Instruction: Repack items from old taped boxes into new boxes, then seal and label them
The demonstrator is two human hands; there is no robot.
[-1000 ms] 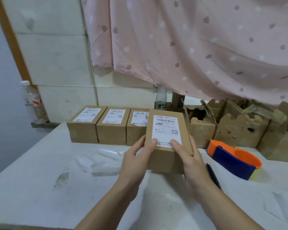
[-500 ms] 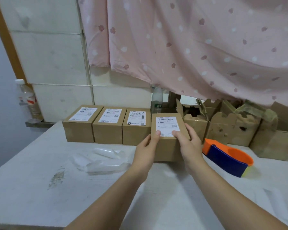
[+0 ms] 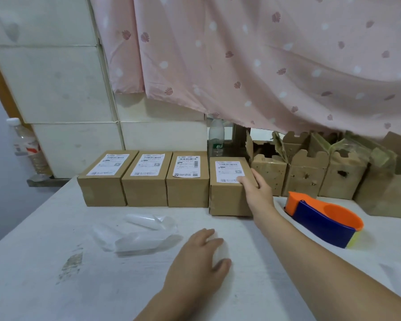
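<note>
The right hand [image 3: 256,193] is gripping the new box [image 3: 227,200] at its upper right corner, thumb lying on the edge of the label [image 3: 228,174] and fingers wrapping down the right side. The box is sitting on the table [image 3: 56,286] at the right end of the row of three boxes [image 3: 146,181], touching or just beside the last of them and standing a little forward of their front line. It is also sitting close to the old boxes [image 3: 306,177].

The left hand [image 3: 199,253] is resting on the table nearer the person, fingers loosely curled over something pale. Whether it is holding that or only lying on it cannot be told, since the palm is covering it.

The box is looking stiff, dry and easy to grip, and light enough for one hand to be managing it. Plain cardboard is giving good friction, so slipping is unlikely. The corners are probably the weak points, being easy to dent. A safer hold is spanning the top from one long side to the other, or pressing flat against the front face to slide it back into line, keeping fingers off the label print.
</note>
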